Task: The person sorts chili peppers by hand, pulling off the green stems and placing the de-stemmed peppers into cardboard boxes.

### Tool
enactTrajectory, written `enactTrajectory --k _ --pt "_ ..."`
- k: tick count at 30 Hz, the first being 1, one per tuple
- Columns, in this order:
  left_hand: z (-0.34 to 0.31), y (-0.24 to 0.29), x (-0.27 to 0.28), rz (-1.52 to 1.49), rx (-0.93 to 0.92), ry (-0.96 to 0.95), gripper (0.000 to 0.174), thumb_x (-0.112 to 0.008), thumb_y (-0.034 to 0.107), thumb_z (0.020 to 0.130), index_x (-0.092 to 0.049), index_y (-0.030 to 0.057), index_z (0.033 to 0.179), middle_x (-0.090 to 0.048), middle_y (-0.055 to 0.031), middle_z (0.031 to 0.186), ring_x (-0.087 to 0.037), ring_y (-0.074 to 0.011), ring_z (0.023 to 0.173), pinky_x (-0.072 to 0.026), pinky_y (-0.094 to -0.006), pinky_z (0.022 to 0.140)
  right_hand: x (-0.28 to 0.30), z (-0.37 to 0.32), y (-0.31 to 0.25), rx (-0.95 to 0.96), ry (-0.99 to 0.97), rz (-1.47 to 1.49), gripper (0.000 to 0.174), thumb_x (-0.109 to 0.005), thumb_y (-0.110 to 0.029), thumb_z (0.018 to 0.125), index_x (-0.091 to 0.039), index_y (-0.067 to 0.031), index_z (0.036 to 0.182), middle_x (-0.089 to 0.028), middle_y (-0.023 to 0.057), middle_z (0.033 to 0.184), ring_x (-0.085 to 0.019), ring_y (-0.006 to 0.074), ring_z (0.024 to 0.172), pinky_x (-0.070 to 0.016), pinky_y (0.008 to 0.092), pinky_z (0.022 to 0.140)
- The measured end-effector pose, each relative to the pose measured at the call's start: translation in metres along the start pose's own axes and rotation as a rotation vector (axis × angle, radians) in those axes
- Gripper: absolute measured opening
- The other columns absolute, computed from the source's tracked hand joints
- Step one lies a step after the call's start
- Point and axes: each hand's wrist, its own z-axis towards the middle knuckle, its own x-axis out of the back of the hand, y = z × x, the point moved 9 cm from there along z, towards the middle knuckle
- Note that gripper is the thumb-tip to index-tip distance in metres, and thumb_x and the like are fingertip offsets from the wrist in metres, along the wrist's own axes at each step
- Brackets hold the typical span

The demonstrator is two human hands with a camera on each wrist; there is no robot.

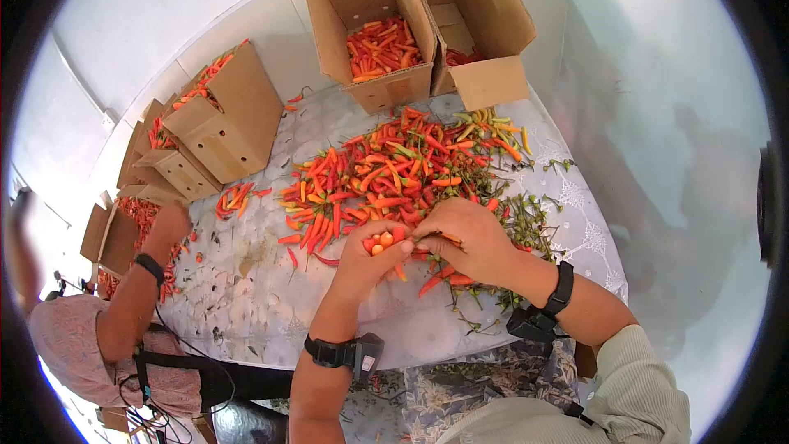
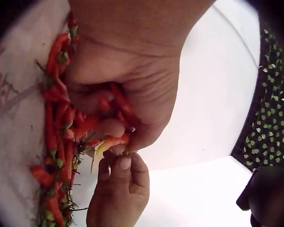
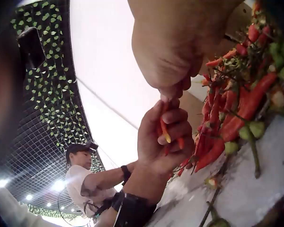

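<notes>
My left hand (image 1: 366, 261) is curled round several red and orange chili peppers (image 1: 385, 242), held over the near edge of a chili pile (image 1: 386, 168). Against it, my right hand (image 1: 477, 242) pinches the stem end of one chili between thumb and fingertips. In the left wrist view, a chili with a pale yellow tip (image 2: 112, 143) pokes out of the left hand (image 2: 123, 71), right at the fingertips of the right hand (image 2: 117, 196). The right wrist view shows yellow- and red-tipped chilies (image 3: 164, 128) between the left fingers, below the right hand (image 3: 168, 52).
Green stems (image 1: 530, 226) lie heaped right of the pile, on a patterned tablecloth (image 1: 271, 304). Two open cardboard boxes (image 1: 394, 90) stand at the back, the left one with chilies. More chili-filled boxes (image 1: 238, 115) line the left side, where another person (image 1: 90, 337) works.
</notes>
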Motion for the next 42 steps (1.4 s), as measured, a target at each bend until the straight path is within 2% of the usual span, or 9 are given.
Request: enactTrajectory --k 7,16,19,25,28,31,32,35,42 --pt "0.000 0.002 -0.004 0.033 -0.009 -0.067 0.017 -0.071 0.010 0.079 -0.063 0.0026 0.092 -0.058 0.0016 0.068 -0.051 -0.0034 0.053 -0.0388 -0.0168 0.042 0.007 0.003 -0.007 0.024 0.046 0.014 0.013 -0.068 -0.009 0.072 -0.060 -0.0071 0.083 -0.058 0.0066 0.080 -0.054 0.0280 0.081 -0.0438 0.0381 0.072" --pt "-0.002 0.001 -0.009 0.030 -0.053 -0.199 0.014 -0.070 0.006 0.078 -0.062 0.0004 0.089 -0.058 0.0004 0.067 -0.053 -0.0050 0.051 -0.0401 -0.0179 0.043 -0.012 -0.002 0.011 -0.150 -0.167 0.296 0.011 -0.067 -0.011 0.076 -0.061 -0.0051 0.084 -0.057 0.0078 0.079 -0.054 0.0271 0.082 -0.0433 0.0366 0.074" --pt "-0.003 -0.001 -0.010 0.013 -0.047 -0.207 0.014 -0.069 0.006 0.078 -0.062 0.0004 0.089 -0.058 -0.0002 0.066 -0.055 -0.0058 0.052 -0.0404 -0.0181 0.043 -0.017 -0.003 0.017 -0.175 -0.226 0.292 0.013 -0.067 -0.014 0.081 -0.063 -0.0034 0.087 -0.059 0.0044 0.082 -0.056 0.0172 0.081 -0.0441 0.0303 0.071" --pt "-0.002 -0.001 -0.005 -0.053 -0.042 -0.169 0.016 -0.068 0.011 0.079 -0.061 0.0003 0.089 -0.059 -0.0011 0.066 -0.057 -0.0079 0.052 -0.0424 -0.0192 0.043 -0.032 -0.016 0.041 -0.572 -0.259 0.843 0.018 -0.063 -0.020 0.087 -0.061 -0.0017 0.091 -0.058 0.0023 0.079 -0.053 0.0095 0.073 -0.0442 0.0272 0.067" --pt "-0.001 0.000 0.000 -0.155 -0.036 -0.137 0.017 -0.065 0.014 0.081 -0.060 0.0001 0.090 -0.059 -0.0023 0.068 -0.057 -0.0095 0.052 -0.0433 -0.0201 0.042 -0.007 -0.008 0.051 -0.514 -0.039 0.724 0.018 -0.064 -0.018 0.086 -0.062 -0.0024 0.092 -0.060 0.0024 0.080 -0.055 0.0106 0.075 -0.0453 0.0280 0.069" --pt "0.002 0.001 -0.001 -0.255 -0.051 -0.091 0.017 -0.063 0.014 0.082 -0.058 0.0005 0.090 -0.058 -0.0044 0.069 -0.057 -0.0121 0.053 -0.0451 -0.0231 0.043 0.030 -0.012 0.076 -0.505 0.309 0.331 0.018 -0.065 -0.017 0.084 -0.062 -0.0027 0.094 -0.062 0.0049 0.084 -0.059 0.0125 0.078 -0.0464 0.0282 0.069" --pt "0.002 0.002 -0.001 -0.269 -0.036 -0.078 0.017 -0.062 0.014 0.081 -0.058 0.0009 0.090 -0.057 -0.0053 0.069 -0.056 -0.0133 0.055 -0.0468 -0.0256 0.044 0.042 -0.015 0.079 -0.503 0.382 0.195 0.019 -0.066 -0.011 0.080 -0.062 -0.0036 0.097 -0.062 0.0086 0.093 -0.061 0.0206 0.085 -0.0469 0.0322 0.074" --pt "0.004 -0.001 0.003 -0.320 0.003 -0.032 0.015 -0.061 0.015 0.082 -0.056 0.0023 0.090 -0.057 -0.0065 0.068 -0.056 -0.0143 0.055 -0.0470 -0.0265 0.044 0.069 -0.001 0.037 -0.227 0.423 -0.463 0.025 -0.066 -0.007 0.075 -0.062 -0.0051 0.100 -0.059 0.0112 0.099 -0.057 0.0286 0.093 -0.0452 0.0376 0.082" --pt "0.007 -0.006 0.003 -0.306 0.030 -0.037 0.013 -0.059 0.012 0.087 -0.054 0.0043 0.096 -0.061 -0.0054 0.068 -0.058 -0.0121 0.049 -0.0351 -0.0189 0.034 0.019 -0.001 0.051 -0.116 0.059 -0.469 0.027 -0.069 -0.006 0.071 -0.065 -0.0095 0.098 -0.058 0.0099 0.101 -0.053 0.0298 0.098 -0.0438 0.0389 0.083"
